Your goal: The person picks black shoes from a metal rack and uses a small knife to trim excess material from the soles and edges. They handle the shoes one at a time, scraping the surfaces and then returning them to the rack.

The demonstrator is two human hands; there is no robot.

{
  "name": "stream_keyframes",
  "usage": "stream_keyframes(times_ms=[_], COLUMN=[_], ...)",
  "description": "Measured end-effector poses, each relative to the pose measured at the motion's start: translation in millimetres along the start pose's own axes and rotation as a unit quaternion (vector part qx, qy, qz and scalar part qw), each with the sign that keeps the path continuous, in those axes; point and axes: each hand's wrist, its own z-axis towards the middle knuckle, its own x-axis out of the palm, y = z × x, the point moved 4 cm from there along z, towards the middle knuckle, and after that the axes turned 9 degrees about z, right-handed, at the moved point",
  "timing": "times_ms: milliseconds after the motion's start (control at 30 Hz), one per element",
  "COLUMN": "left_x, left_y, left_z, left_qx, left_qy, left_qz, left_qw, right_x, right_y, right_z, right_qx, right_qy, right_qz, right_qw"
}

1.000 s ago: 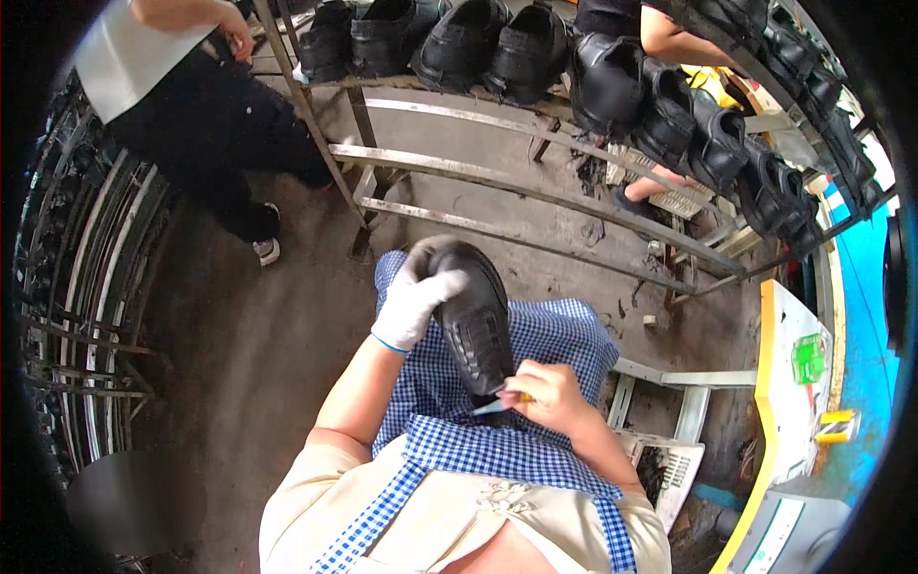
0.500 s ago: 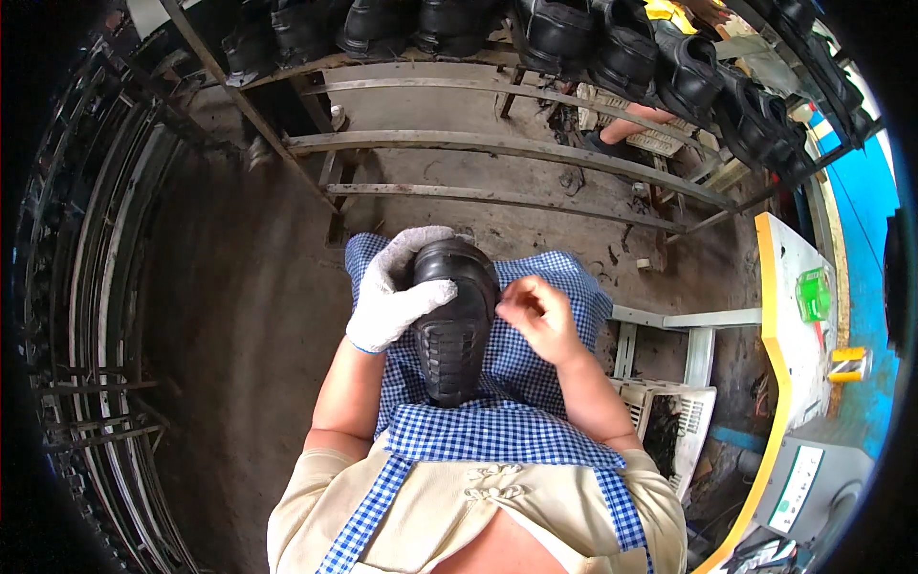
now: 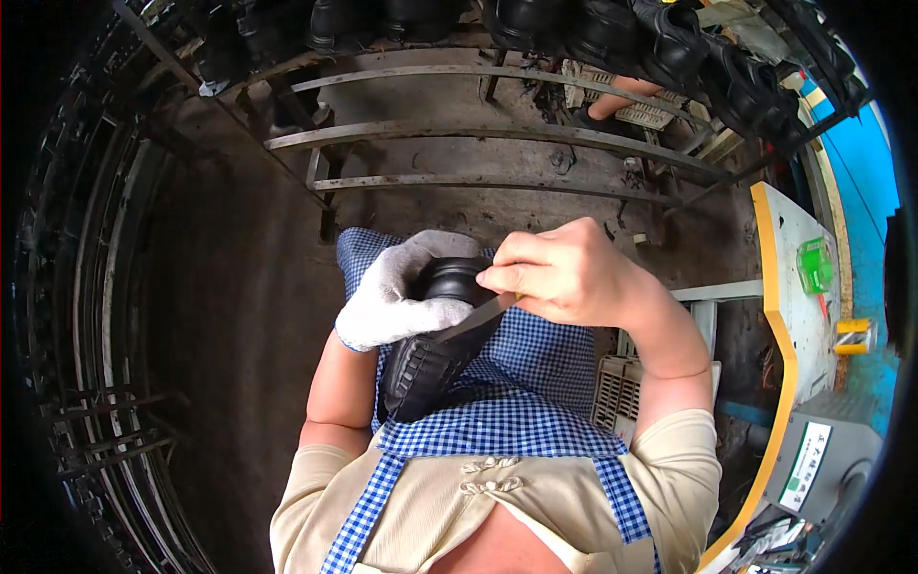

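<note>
Grey, stained floor (image 3: 239, 335) spreads around the held shoe (image 3: 426, 364); beyond it a scuffed metal rack (image 3: 497, 130), loaded with black shoes (image 3: 674, 50), bars the way. Well right of it stands a white, yellow-edged worktop (image 3: 798, 335). The ridged black shoe lies over a checked cloth apron (image 3: 545, 359), partly hidden by the knit-gloved left hand (image 3: 394, 295) clamped on it. The right hand (image 3: 566, 277), closed round a slim knife (image 3: 476, 318), angles the blade across it.

Lighting uneven: left floor (image 3: 229, 364) dim, gloved left hand (image 3: 397, 298) brightly lit. Rack rails (image 3: 430, 125) bow under fisheye distortion. All 4 corners black.
</note>
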Motion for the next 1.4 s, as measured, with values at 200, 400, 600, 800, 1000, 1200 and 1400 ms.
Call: stream_keyframes(times_ms=[200,400,600,800,1000,1200,1400], left_x=[16.0,29.6,27.4,26.0,28.4,16.5,-8.0], left_y=[6.1,21.7,25.0,28.5,32.4,25.0,19.3], left_z=[10.4,11.8,9.7,4.7,2.9,-4.8,-11.8], left_qx=[-0.01,-0.076,-0.052,-0.106,-0.089,-0.071,-0.046], left_qy=[0.084,0.148,0.144,0.152,0.149,0.061,-0.057], left_qz=[0.061,0.011,0.021,0.04,0.007,-0.044,-0.041], left_qw=[0.995,0.986,0.988,0.982,0.985,0.995,0.996], right_x=[-1.7,5.2,9.7,17.1,22.1,18.3,41.8], right_y=[15.6,12.2,10.1,10.7,6.7,-18.5,-15.0], right_z=[8.8,1.3,0.1,-3.2,-3.9,-26.2,-45.7], right_qx=[0.03,0.062,0.102,0.107,0.121,0.23,0.204], right_qy=[0.206,0.24,0.235,0.247,0.249,0.004,-0.142], right_qz=[-0.084,-0.022,-0.001,0.0,0.008,0.17,0.144], right_qw=[0.975,0.969,0.967,0.963,0.961,0.958,0.958])
